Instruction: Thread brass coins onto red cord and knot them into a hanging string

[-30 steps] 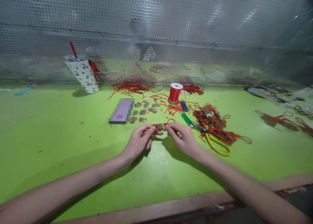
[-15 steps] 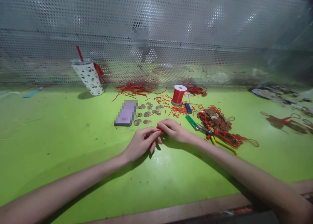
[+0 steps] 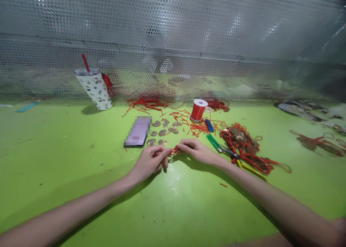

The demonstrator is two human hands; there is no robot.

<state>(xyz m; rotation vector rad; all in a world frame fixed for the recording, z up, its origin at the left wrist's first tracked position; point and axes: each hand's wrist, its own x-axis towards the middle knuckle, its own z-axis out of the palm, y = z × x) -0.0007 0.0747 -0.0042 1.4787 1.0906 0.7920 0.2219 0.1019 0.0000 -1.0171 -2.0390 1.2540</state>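
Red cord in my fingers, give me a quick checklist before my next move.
1. Red cord held at both ends of the short stretch showing: ok, left hand and right hand pinch it.
2. Knot tight: cannot tell, too small.
3. Spool upright: ok.
4. Scraps away from the spool: not ok, they lie around its base.
5. Scissors fully visible: not ok, right forearm partly hides the handles.

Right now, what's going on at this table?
A person holds a short piece of red cord between the left hand and the right hand. Loose coins lie just beyond, beside a phone. A red spool stands behind; scissors lie to the right, by a pile of corded coins.
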